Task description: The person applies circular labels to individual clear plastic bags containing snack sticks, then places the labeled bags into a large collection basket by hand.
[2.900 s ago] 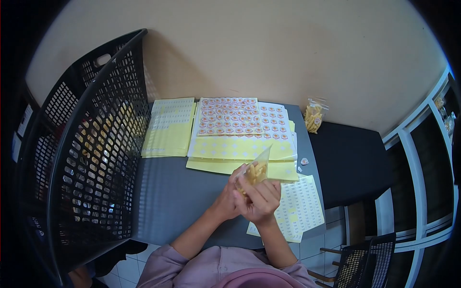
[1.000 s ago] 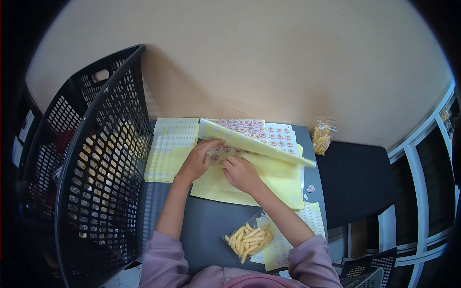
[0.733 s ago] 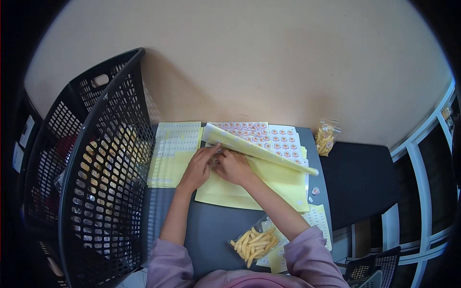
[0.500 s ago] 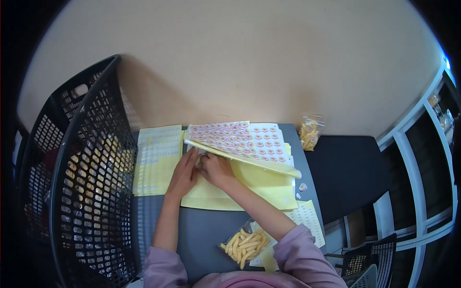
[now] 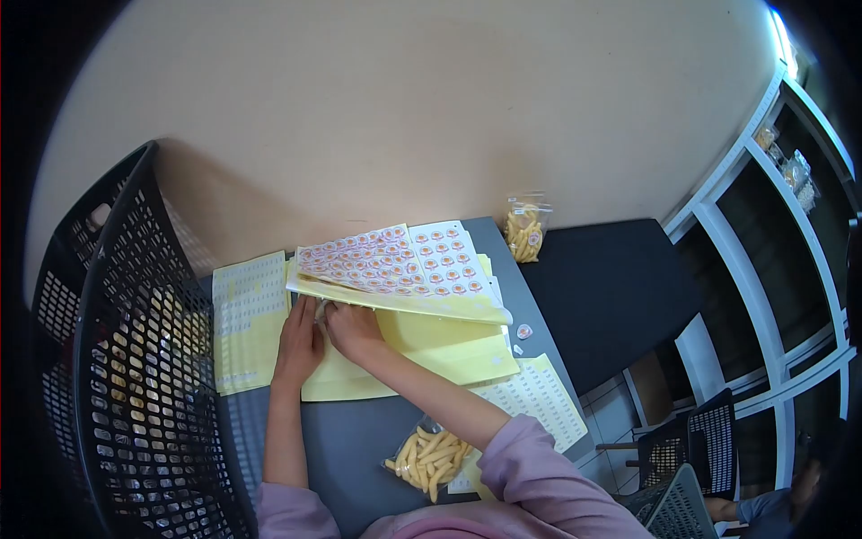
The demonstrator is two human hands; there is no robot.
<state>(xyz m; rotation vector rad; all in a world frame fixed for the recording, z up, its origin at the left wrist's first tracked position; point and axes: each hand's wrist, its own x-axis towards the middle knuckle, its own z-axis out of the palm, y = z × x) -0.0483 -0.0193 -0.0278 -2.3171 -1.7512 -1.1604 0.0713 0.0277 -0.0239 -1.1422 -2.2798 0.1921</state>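
Note:
My left hand (image 5: 300, 340) and my right hand (image 5: 352, 329) lie side by side on the yellow backing sheets (image 5: 422, 346), at the near left edge of a sheet of round orange stickers (image 5: 388, 262). That edge is slightly lifted over my fingertips, which are partly hidden under it. Whether the fingers pinch a sticker cannot be seen. A clear bag of pale yellow sticks (image 5: 429, 456) lies on the grey table (image 5: 337, 445) near my right elbow.
A black mesh basket (image 5: 135, 377) stands at the left. Used yellow sheets (image 5: 244, 314) lie beside it. A white peeled sheet (image 5: 530, 400) lies at the right, a loose sticker (image 5: 523, 331) nearby. A second filled bag (image 5: 525, 229) leans against the wall.
The bag left my hands and now lies on the table. Both hands went to the sticker sheet, whose raised near edge has dropped lower. The camera view turned to the right.

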